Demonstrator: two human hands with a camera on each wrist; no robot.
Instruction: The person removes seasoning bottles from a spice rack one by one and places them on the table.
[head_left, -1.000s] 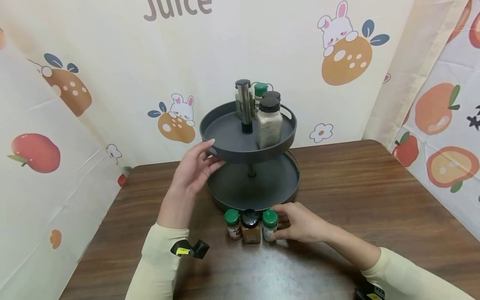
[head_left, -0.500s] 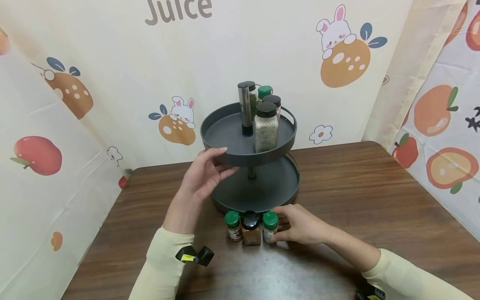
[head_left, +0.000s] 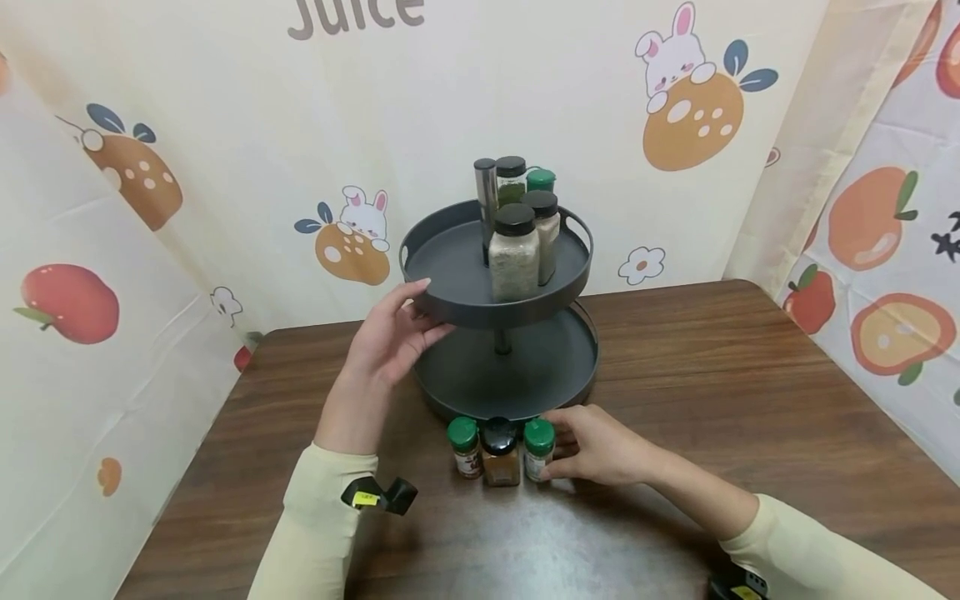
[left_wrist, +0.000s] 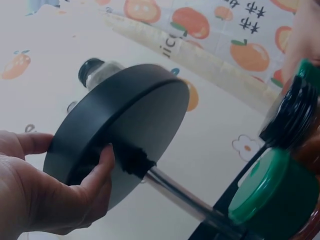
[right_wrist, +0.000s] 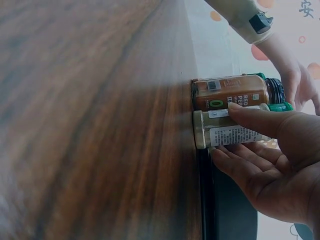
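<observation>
My left hand (head_left: 390, 337) grips the near left rim of the upper tray (head_left: 480, 315) of a dark grey two-tier turntable, thumb at the wall and fingers beneath, clear in the left wrist view. On that tray, right of the metal post (head_left: 486, 196), stand a large black-lidded jar (head_left: 516, 262) of pale seasoning and several smaller jars. My right hand (head_left: 607, 446) holds a small green-capped spice jar (head_left: 538, 454) between thumb and fingers; it stands upright on the table. Touching or close beside it is a black-capped red pepper jar (right_wrist: 225, 92), then another green-capped jar (head_left: 467, 454).
The lower tray (head_left: 510, 379) shows a bare floor, just behind the row of three jars. A brown wood table (head_left: 675, 367) lies beneath everything. Fruit-printed curtains (head_left: 225, 183) hang behind and at both sides.
The upper tray has turned, carrying the big black-lidded jar leftward and the rear jars to the right. My left hand swung right along the rim, then came back left. The right hand stays put.
</observation>
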